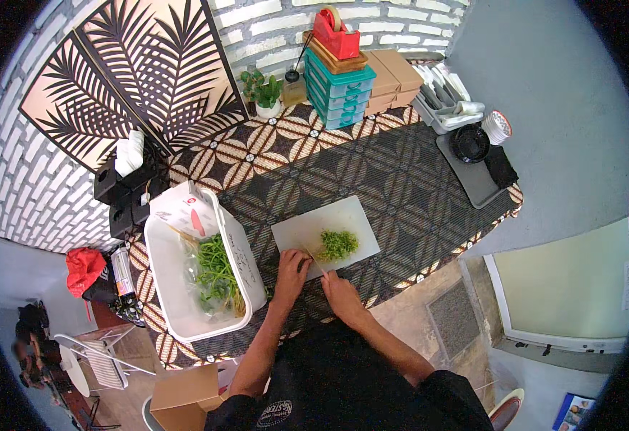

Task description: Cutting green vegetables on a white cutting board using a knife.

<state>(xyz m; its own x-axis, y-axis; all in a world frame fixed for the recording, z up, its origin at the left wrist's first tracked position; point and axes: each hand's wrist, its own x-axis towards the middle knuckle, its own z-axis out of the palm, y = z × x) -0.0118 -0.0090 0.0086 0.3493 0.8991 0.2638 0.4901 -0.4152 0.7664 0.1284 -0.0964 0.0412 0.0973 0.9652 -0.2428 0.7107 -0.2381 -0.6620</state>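
A white cutting board (358,215) lies tilted on the dark mat in front of me, bearing a pile of chopped green herbs or scallions (338,245). My right hand (341,293) grips a knife (315,261) at the board's near edge, its narrow blade pointing up and left between my hands. At the board's left side, my left hand (293,272) has its fingers curled down close to the blade; whether they pinch anything is hidden. Left of that hand, a white plastic bin (258,293) holds bunches of leafy greens (217,269) in clear plastic.
A patterned cloth (250,157) covers the table. Teal drawers (341,97) stand at the back, beside cardboard boxes (395,75). A grey tray (473,188) with a black bowl (469,143) sits far right. An open cardboard box (182,398) is below the table's left front.
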